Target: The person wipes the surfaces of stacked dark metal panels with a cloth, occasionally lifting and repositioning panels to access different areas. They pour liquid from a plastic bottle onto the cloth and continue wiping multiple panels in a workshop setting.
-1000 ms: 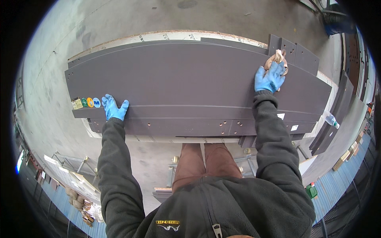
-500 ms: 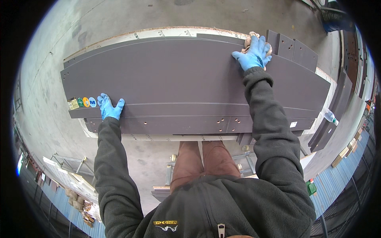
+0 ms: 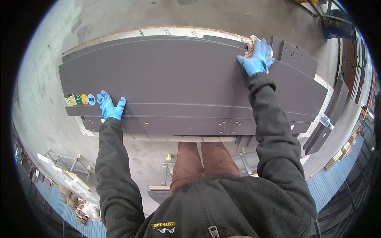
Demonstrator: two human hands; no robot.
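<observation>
A long dark grey panel lies across in front of me, on top of other grey boards. My left hand, in a blue glove, rests on its near left part with fingers spread, holding nothing. Beside that hand are several round stickers and a yellowish label. At the panel's far right edge my right hand, also gloved in blue, holds a crumpled beige rag against it. Its fingers stretch over the rag and partly hide it.
Narrow drilled boards lie along the near side, and short grey pieces at the far right. White sheeting shows beneath the stack. At the right are a plastic bottle and a long grey board. A metal-framed trolley stands lower left.
The whole view has tilted and shifted slightly. Both hands stay at about the same places on the panel, and the rag is still under my right hand.
</observation>
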